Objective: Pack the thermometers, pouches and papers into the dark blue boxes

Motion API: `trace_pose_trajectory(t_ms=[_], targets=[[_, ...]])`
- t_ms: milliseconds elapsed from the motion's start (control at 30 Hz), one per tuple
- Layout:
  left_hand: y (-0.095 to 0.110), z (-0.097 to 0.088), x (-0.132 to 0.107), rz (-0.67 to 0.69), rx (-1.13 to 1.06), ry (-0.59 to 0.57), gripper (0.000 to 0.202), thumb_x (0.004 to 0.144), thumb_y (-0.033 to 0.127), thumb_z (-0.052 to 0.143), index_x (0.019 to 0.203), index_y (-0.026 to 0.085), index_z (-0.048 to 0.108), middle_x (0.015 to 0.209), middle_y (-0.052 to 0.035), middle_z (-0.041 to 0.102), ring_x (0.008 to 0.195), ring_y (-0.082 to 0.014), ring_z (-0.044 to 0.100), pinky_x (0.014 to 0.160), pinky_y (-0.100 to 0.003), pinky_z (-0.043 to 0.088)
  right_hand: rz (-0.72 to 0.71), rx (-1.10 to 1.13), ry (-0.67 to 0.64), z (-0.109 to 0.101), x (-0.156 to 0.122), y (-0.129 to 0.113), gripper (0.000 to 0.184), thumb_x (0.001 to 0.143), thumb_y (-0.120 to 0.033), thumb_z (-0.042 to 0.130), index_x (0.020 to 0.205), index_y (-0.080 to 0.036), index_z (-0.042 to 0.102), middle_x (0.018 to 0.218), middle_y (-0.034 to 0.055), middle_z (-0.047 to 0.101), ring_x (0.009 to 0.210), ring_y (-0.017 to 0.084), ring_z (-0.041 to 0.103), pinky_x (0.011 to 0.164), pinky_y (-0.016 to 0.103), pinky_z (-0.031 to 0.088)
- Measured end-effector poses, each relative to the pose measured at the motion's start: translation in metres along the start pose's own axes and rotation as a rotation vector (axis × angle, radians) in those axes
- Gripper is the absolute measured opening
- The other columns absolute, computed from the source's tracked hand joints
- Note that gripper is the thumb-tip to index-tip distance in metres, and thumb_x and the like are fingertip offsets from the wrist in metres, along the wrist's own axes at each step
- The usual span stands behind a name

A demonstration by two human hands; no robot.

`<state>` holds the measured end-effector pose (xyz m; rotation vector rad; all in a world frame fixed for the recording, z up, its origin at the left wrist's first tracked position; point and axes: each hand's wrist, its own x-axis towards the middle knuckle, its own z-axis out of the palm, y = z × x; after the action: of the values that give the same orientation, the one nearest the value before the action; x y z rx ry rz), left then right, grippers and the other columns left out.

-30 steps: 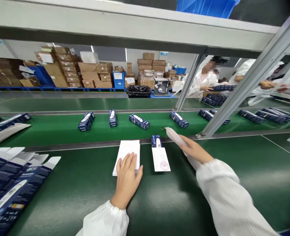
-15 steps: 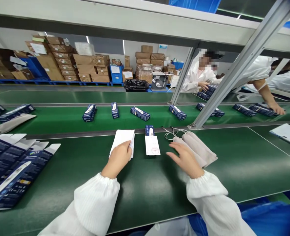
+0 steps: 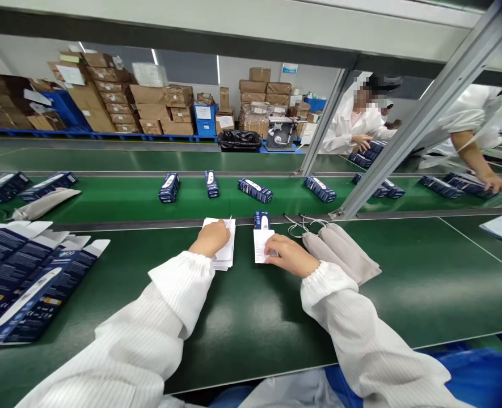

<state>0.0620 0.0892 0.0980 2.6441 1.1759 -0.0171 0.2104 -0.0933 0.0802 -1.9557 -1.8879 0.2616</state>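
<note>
My left hand (image 3: 210, 238) is closed over the far part of a stack of white paper leaflets (image 3: 224, 264), its fingertips partly hidden. My right hand (image 3: 292, 255) pinches the right side of a small white printed card (image 3: 259, 247), covering much of it. The card lies over the near part of a dark blue box (image 3: 261, 220) with a white device pictured on it. Just right of that hand are grey drawstring pouches (image 3: 348, 252), their cords trailing toward the box.
Flattened blue cartons (image 3: 33, 289) overlap at the left. Beyond the table edge, several blue boxes (image 3: 254, 190) and another pouch (image 3: 46, 204) lie on the green belt (image 3: 138, 207). A metal post (image 3: 404, 124) rises at right; co-workers' hands (image 3: 495, 182) reach in behind it.
My right hand has moved left from beside the pouches onto the card, its fingers closing. My left hand has shifted toward the far end of the paper stack. The view has tilted slightly.
</note>
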Motion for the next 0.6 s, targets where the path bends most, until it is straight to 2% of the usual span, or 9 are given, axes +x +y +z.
trace_pose_trajectory(t_ms=[67, 133, 300, 400, 500, 567, 600], targets=[[0.0, 0.0, 0.012, -0.046, -0.017, -0.036, 0.049, 0.088, 0.028, 0.037, 0.127, -0.001, 0.045, 0.113, -0.0268, 0.062, 0.103, -0.0365, 0.06, 0.08, -0.041, 0.045, 0.003, 0.007, -0.01, 0.0, 0.001, 0.001, 0.015, 0.075, -0.017, 0.071, 0.087, -0.017, 0.062, 0.098, 0.0054, 0.058, 0.096, 0.019, 0.054, 0.087, 0.032, 0.045], [-0.001, 0.0, 0.02, -0.069, -0.043, -0.059, 0.051, 0.088, 0.03, 0.038, 0.128, -0.001, 0.044, 0.114, -0.0277, 0.062, 0.104, -0.0371, 0.06, 0.08, -0.041, 0.046, -0.023, -0.011, -0.003, 0.001, 0.001, 0.001, 0.017, 0.074, -0.018, 0.072, 0.087, -0.017, 0.061, 0.098, 0.0054, 0.057, 0.096, 0.019, 0.052, 0.086, 0.032, 0.044], [-0.013, -0.01, 0.014, -0.015, -0.147, -0.016, 0.041, 0.09, 0.033, 0.034, 0.112, 0.011, 0.061, 0.111, -0.0179, 0.066, 0.102, -0.0292, 0.062, 0.081, -0.033, 0.046, -0.019, -0.005, -0.018, 0.002, 0.001, 0.001, 0.015, 0.076, -0.016, 0.069, 0.089, -0.018, 0.061, 0.098, 0.0051, 0.056, 0.094, 0.018, 0.052, 0.086, 0.032, 0.044], [-0.024, -0.028, -0.009, -0.01, -0.184, 0.109, 0.046, 0.092, 0.036, 0.027, 0.108, 0.012, 0.062, 0.115, -0.017, 0.064, 0.103, -0.0279, 0.061, 0.082, -0.033, 0.046, -0.026, -0.039, -0.028, 0.002, 0.001, -0.001, 0.02, 0.074, -0.018, 0.072, 0.089, -0.018, 0.061, 0.099, 0.0055, 0.056, 0.094, 0.019, 0.052, 0.085, 0.032, 0.044], [-0.032, -0.051, -0.047, -0.022, -0.251, 0.31, 0.047, 0.093, 0.037, 0.024, 0.108, 0.013, 0.061, 0.115, -0.015, 0.062, 0.104, -0.0284, 0.059, 0.086, -0.036, 0.045, -0.043, -0.07, -0.018, 0.002, 0.001, -0.002, 0.014, 0.076, -0.016, 0.07, 0.087, -0.018, 0.062, 0.099, 0.0057, 0.056, 0.094, 0.019, 0.051, 0.086, 0.033, 0.044], [-0.035, -0.062, -0.076, -0.052, -0.429, 0.41, 0.043, 0.092, 0.042, 0.03, 0.104, 0.016, 0.063, 0.108, -0.0107, 0.066, 0.098, -0.0278, 0.061, 0.082, -0.036, 0.047, -0.028, -0.048, -0.029, 0.001, 0.001, -0.002, 0.012, 0.077, -0.015, 0.068, 0.087, -0.018, 0.063, 0.1, 0.0055, 0.056, 0.094, 0.019, 0.052, 0.086, 0.032, 0.043], [-0.034, -0.065, -0.09, -0.073, -0.561, 0.413, 0.041, 0.09, 0.045, 0.035, 0.103, 0.018, 0.064, 0.105, -0.0088, 0.068, 0.094, -0.0272, 0.063, 0.08, -0.035, 0.048, -0.016, -0.03, -0.04, 0.0, 0.002, -0.001, 0.012, 0.077, -0.016, 0.068, 0.087, -0.018, 0.063, 0.1, 0.0054, 0.056, 0.094, 0.018, 0.052, 0.086, 0.032, 0.044]])
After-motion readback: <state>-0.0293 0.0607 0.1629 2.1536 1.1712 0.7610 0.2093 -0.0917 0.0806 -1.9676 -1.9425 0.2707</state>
